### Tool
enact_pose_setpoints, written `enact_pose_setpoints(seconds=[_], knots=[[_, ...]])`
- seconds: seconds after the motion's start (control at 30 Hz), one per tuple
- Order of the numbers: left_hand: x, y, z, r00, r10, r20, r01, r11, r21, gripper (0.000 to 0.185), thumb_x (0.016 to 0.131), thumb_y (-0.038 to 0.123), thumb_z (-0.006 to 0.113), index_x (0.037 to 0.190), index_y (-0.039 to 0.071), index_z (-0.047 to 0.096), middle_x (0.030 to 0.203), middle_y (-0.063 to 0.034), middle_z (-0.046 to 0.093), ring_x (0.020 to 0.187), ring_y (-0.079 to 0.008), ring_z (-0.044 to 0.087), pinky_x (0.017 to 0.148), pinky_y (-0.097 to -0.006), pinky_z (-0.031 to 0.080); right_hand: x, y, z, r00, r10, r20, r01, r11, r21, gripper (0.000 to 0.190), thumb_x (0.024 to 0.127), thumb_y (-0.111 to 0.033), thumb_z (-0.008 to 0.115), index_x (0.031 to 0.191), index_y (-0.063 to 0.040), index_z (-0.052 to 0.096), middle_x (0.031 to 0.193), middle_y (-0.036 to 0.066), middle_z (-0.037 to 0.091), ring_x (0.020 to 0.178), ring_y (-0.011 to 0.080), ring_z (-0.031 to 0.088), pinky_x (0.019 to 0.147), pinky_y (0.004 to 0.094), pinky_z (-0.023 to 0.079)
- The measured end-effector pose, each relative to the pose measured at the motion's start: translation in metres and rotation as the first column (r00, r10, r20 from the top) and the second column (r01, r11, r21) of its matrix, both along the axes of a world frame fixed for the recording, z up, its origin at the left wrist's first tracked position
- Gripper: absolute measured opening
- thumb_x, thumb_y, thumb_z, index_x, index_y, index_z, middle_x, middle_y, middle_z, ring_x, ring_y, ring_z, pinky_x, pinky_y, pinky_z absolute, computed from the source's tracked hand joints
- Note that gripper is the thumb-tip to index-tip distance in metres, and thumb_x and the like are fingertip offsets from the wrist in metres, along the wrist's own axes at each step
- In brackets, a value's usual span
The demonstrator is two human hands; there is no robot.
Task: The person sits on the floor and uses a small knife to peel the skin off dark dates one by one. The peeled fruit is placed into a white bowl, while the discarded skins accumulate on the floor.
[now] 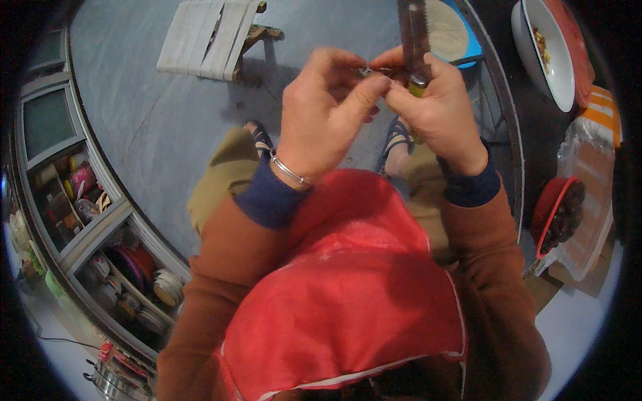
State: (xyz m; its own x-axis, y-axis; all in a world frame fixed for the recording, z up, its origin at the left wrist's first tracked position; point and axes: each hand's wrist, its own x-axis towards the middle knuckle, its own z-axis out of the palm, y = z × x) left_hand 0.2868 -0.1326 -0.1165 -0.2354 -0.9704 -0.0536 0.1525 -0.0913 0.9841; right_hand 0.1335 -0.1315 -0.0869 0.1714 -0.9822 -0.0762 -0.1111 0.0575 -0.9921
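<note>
Both hands meet above the floor, their fingertips close together. My right hand [436, 103] grips a long dark-brown tool [415, 37] with a metal collar and a yellow-green handle; whether its upper part is a blade or a brush cannot be told. The tool points away from me. My left hand [326, 105], with a silver bangle [290, 169] at the wrist, has its thumb and fingers curled inward beside the right thumb. Something small and pale shows between the fingertips, too small to name. Below the hands, a red apron [341, 280] covers my lap.
A woven-top stool [200, 40] stands ahead on the grey floor [135, 100]. To the right are a blue container of pale grains [446, 30], a white basin [564, 75] with food bits, and a red bowl [544, 210] of dark pieces. Cabinet shelves [98, 215] line the left.
</note>
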Motion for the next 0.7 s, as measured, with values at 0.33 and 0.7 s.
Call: enact_pose_setpoints(seconds=[0.33,0.7], knots=[[0.001,0.004,-0.005,0.951,0.155,0.268,-0.085,0.963,-0.256,0.012,0.091,0.013,0.057,0.092,0.002,0.054,0.068,-0.0070,0.062,0.061,-0.0119,0.061,0.054,-0.0258,0.047,0.003,0.001,-0.009,0.998,-0.052,0.025,0.051,0.997,0.053,0.014,0.079,-0.008,0.064,0.090,0.001,0.062,0.077,0.003,0.062,0.071,0.0090,0.058,0.065,0.0231,0.047],[-0.003,0.007,-0.009,0.994,0.079,-0.069,-0.076,0.996,0.041,0.016,0.095,0.018,0.050,0.091,0.002,0.050,0.070,-0.0046,0.059,0.056,-0.0068,0.051,0.049,-0.0208,0.042,0.003,0.002,-0.004,0.987,-0.050,0.153,0.013,0.973,0.230,0.010,0.079,-0.010,0.061,0.085,-0.002,0.063,0.066,-0.002,0.057,0.057,0.0048,0.050,0.050,0.0200,0.038]])
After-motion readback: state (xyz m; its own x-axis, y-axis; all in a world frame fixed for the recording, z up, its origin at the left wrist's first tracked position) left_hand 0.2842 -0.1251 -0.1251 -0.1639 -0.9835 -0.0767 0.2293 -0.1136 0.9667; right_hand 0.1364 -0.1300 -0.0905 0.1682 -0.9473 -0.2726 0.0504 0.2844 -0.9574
